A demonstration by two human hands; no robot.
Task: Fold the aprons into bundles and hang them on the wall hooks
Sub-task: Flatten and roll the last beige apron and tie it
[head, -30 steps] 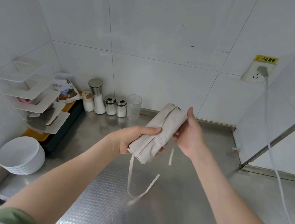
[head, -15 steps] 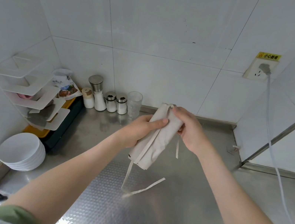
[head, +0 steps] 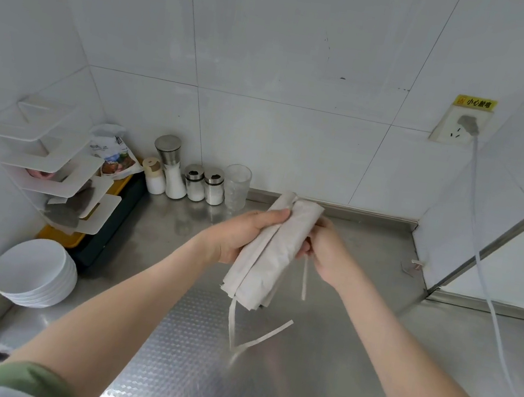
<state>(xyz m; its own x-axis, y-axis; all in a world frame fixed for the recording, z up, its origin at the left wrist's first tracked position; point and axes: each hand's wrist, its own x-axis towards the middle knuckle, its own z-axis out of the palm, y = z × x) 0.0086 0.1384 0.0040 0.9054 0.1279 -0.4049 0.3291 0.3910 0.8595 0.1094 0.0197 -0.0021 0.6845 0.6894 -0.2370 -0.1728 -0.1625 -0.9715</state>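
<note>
A beige apron [head: 274, 249] is folded into a long narrow bundle and held tilted above the steel counter [head: 352, 334]. My left hand [head: 241, 233] grips the bundle's upper half from the left, thumb across the top. My right hand [head: 325, 247] holds the bundle's right side, its fingers hidden behind the cloth. Two thin straps [head: 251, 338] dangle from the bundle's lower end, and a shorter one hangs by my right hand. No wall hooks are in view.
Spice jars and a glass [head: 236, 190] line the back wall. A white tiered rack [head: 48, 162] stands at the left, with a stack of white bowls [head: 37, 271] in front of it. A wall socket [head: 461, 126] with a white cable is at the right.
The bundle has tipped more upright and my left hand slid up it. My right hand went from open behind the top to closing on the bundle's right side.
</note>
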